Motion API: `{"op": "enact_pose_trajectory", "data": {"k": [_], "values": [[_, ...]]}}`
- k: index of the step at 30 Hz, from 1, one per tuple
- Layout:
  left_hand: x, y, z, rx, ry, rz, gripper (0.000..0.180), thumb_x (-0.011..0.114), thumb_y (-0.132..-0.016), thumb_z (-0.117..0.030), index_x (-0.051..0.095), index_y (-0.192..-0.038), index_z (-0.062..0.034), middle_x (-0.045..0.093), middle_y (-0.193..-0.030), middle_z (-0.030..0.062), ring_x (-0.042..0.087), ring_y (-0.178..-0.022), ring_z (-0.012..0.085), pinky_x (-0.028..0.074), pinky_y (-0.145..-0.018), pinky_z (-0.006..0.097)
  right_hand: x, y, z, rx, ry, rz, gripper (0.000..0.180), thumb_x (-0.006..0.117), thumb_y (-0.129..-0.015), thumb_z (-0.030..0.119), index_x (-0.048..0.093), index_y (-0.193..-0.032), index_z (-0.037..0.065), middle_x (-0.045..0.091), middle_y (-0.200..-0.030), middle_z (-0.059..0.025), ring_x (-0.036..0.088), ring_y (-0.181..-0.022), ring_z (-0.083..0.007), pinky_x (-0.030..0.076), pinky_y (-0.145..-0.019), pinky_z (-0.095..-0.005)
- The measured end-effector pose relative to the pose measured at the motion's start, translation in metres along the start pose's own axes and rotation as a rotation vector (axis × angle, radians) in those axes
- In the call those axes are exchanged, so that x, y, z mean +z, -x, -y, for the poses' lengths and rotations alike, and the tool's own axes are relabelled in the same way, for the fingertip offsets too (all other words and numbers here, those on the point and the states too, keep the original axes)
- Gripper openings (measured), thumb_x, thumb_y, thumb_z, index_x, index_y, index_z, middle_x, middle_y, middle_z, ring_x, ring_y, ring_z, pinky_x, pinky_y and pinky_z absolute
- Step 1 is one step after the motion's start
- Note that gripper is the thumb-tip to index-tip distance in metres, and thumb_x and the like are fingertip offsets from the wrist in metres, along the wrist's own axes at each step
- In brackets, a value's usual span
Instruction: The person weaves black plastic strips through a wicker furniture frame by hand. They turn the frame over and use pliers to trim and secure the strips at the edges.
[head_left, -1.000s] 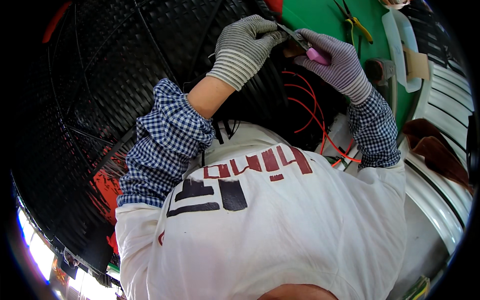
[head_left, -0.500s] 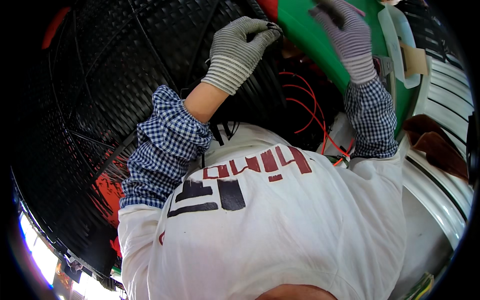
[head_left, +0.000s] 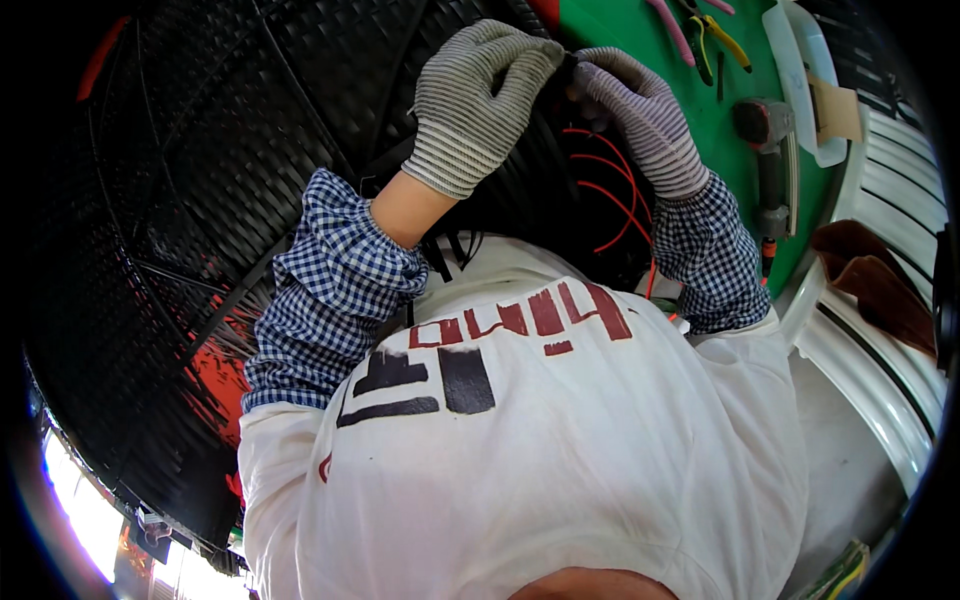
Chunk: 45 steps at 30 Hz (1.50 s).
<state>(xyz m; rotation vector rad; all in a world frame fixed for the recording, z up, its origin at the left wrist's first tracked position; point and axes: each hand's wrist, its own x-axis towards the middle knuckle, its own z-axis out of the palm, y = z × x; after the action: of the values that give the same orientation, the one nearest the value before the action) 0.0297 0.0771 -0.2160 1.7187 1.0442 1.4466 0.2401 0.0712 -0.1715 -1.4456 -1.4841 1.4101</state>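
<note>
A large black woven wicker piece [head_left: 300, 110], made of flat plastic-like strips, curves across the left and upper middle. Over its right edge, my left hand [head_left: 480, 105] in a striped grey glove is closed in a pinch. A small dark bit of black strip [head_left: 570, 62] shows at its fingertips. My right hand [head_left: 645, 115], gloved too, meets it there from the right with fingers bent together. What the right fingers hold is hidden. Loose black strips [head_left: 460, 250] hang below, against my white shirt.
On the green surface [head_left: 645, 30] at upper right lie pink-handled pliers [head_left: 672, 32], yellow-and-black cutters [head_left: 722, 42] and a power-tool-like device [head_left: 768, 150]. A translucent tray [head_left: 792, 70] stands beyond them. A red hose [head_left: 625, 190] loops below my right hand. Brown cloth-like material [head_left: 870, 275] lies on silvery panels.
My right hand has come left and down from above the green surface to my left fingertips, uncovering tools there. My left hand has shifted slightly upward, still pinched.
</note>
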Motion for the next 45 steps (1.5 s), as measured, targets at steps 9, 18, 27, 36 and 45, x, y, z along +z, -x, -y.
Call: {"op": "enact_pose_trajectory", "data": {"k": [9, 18, 27, 36, 45], "values": [[0.001, -0.002, 0.016, 0.082, -0.222, 0.128, 0.014, 0.076, -0.091, -0.018, 0.081, -0.096, -0.0054, 0.075, -0.097, 0.0088, 0.072, -0.09, 0.0247, 0.059, -0.081, 0.034, 0.004, -0.015, -0.026, -0.025, -0.137, 0.02, 0.029, 0.065, -0.103, 0.025, 0.068, -0.123, 0.004, 0.071, -0.094, -0.0007, 0.062, -0.076, -0.0045, 0.054, -0.069, -0.0197], [-0.002, -0.02, 0.041, 0.125, -0.576, 0.09, 0.024, 0.085, -0.078, -0.028, 0.072, -0.087, -0.0104, 0.068, -0.085, 0.0055, 0.068, -0.078, 0.0236, 0.056, -0.07, 0.036, 0.017, -0.05, -0.034, 0.089, -0.119, -0.016, 0.025, 0.07, -0.1, 0.026, 0.071, -0.112, 0.005, 0.069, -0.087, 0.0004, 0.058, -0.07, -0.004, 0.048, -0.062, -0.0179], [-0.013, -0.013, 0.029, -0.083, -0.52, 0.182, 0.044, 0.083, -0.073, -0.019, 0.059, -0.108, -0.0072, 0.058, -0.099, 0.0136, 0.058, -0.092, 0.034, 0.046, -0.082, 0.045, 0.028, -0.046, -0.012, 0.379, -0.155, -0.024, 0.024, 0.073, -0.096, 0.026, 0.07, -0.104, 0.004, 0.061, -0.077, 0.0014, 0.054, -0.061, -0.0061, 0.044, -0.053, -0.02], [-0.009, -0.007, 0.035, -0.046, -0.47, 0.198, 0.041, 0.081, -0.075, -0.019, 0.059, -0.108, -0.0063, 0.059, -0.1, 0.0146, 0.059, -0.091, 0.0344, 0.046, -0.082, 0.046, 0.041, -0.041, -0.011, 0.422, -0.306, -0.146, 0.026, 0.071, -0.097, 0.022, 0.069, -0.113, 0.0, 0.062, -0.083, -0.0012, 0.055, -0.065, -0.0067, 0.046, -0.054, -0.0225], [-0.011, 0.001, 0.033, -0.067, -0.382, 0.135, 0.03, 0.075, -0.08, -0.017, 0.06, -0.103, -0.0041, 0.06, -0.093, 0.0161, 0.059, -0.085, 0.0359, 0.047, -0.079, 0.047, 0.061, -0.031, -0.042, 0.334, -0.525, -0.25, 0.029, 0.07, -0.099, 0.023, 0.066, -0.115, -0.001, 0.065, -0.087, -0.0041, 0.06, -0.067, -0.009, 0.055, -0.051, -0.0232]]}}
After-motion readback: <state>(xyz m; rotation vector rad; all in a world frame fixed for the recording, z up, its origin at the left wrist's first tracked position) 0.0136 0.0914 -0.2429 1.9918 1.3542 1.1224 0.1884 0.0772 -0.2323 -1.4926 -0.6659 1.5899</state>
